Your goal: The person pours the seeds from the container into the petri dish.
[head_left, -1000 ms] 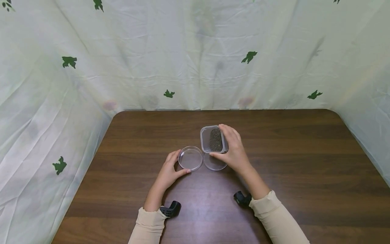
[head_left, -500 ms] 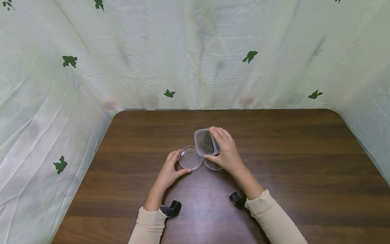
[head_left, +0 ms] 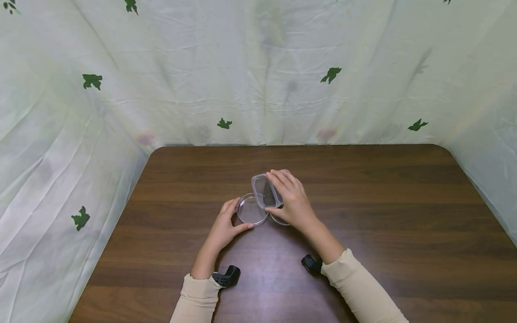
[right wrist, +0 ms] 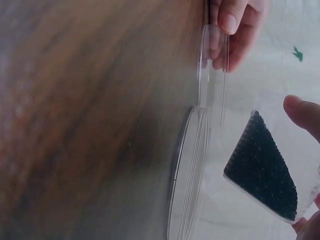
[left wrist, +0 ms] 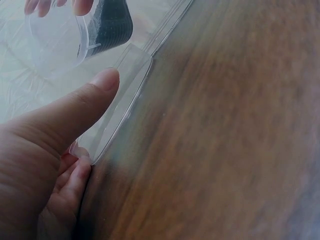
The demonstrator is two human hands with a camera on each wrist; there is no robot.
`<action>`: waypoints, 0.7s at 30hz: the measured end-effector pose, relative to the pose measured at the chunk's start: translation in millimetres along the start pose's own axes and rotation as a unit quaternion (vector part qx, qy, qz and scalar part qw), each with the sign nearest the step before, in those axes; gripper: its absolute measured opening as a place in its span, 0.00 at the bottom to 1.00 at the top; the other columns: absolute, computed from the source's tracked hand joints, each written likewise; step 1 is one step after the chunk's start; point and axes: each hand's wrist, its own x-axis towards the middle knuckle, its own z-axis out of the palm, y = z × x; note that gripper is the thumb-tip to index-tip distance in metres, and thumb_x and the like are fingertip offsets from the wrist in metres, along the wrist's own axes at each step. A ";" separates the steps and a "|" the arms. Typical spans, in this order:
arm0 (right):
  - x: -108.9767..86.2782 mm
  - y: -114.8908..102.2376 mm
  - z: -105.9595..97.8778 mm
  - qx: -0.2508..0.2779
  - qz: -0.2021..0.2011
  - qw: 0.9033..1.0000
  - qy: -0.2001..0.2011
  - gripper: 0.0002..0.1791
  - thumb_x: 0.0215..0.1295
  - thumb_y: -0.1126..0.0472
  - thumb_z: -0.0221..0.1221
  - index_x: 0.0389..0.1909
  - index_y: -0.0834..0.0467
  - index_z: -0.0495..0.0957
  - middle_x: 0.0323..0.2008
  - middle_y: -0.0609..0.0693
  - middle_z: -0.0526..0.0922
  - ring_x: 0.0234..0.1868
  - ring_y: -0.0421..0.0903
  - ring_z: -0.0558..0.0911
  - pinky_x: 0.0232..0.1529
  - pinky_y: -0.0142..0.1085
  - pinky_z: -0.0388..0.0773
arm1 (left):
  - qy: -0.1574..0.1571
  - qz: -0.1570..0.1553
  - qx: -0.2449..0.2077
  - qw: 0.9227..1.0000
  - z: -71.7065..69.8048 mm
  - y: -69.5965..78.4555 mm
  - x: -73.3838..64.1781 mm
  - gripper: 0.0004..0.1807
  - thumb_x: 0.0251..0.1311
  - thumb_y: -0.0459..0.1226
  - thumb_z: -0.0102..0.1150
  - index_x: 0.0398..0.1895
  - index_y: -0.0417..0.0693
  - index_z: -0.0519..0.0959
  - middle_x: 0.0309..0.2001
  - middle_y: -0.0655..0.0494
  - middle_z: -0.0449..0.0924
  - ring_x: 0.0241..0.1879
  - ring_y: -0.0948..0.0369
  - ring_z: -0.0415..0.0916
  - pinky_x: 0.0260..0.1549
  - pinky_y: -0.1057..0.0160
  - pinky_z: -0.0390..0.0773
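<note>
— Right grip (head_left: 292, 201)?
— Pinching a translucent plastic tub (head_left: 259, 188), tilted above the bench (head_left: 363, 202) at one o'clock from the left Petri dish (head_left: 249, 213); dark granules (head_left: 268, 195) inside.
— Left grip (head_left: 221, 229)?
— Curved round that dish at nine o'clock, nothing visible in it. Right Petri dish (head_left: 280, 220) at three o'clock, partly hidden.
— Step in hand?
— Apparently readying a pour. Seemingly calls next for slow, steady tilting.

brown table (head_left: 383, 215) with one clear round dish (head_left: 248, 213) just beside a second dish (right wrist: 187, 175)
</note>
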 end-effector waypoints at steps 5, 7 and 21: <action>0.7 -1.5 1.0 -0.005 -0.017 1.000 -0.005 0.53 0.30 0.54 0.76 0.63 0.58 0.61 0.61 0.53 0.64 0.64 0.52 0.56 0.61 0.48 0.53 | 0.001 -0.001 -0.003 1.000 -0.4 0.7 -0.3 0.47 0.39 0.43 0.72 0.63 0.35 0.60 0.57 0.41 0.61 0.54 0.49 0.65 0.53 0.53 0.66; 0.6 -1.8 1.7 -0.007 -0.024 1.000 -0.006 0.53 0.30 0.54 0.75 0.63 0.58 0.61 0.61 0.54 0.64 0.64 0.52 0.56 0.62 0.47 0.52 | 0.001 -0.001 -0.002 1.000 -0.5 0.8 -0.5 0.47 0.39 0.43 0.72 0.63 0.35 0.60 0.58 0.41 0.61 0.55 0.49 0.64 0.53 0.52 0.65; 2.2 -5.8 4.5 -0.024 -0.045 0.998 -0.021 0.53 0.31 0.55 0.75 0.64 0.58 0.61 0.61 0.53 0.63 0.63 0.53 0.57 0.63 0.45 0.49 | -0.005 -0.003 0.007 1.000 -1.6 1.3 -0.7 0.47 0.40 0.44 0.71 0.63 0.34 0.59 0.58 0.40 0.61 0.56 0.48 0.62 0.54 0.49 0.63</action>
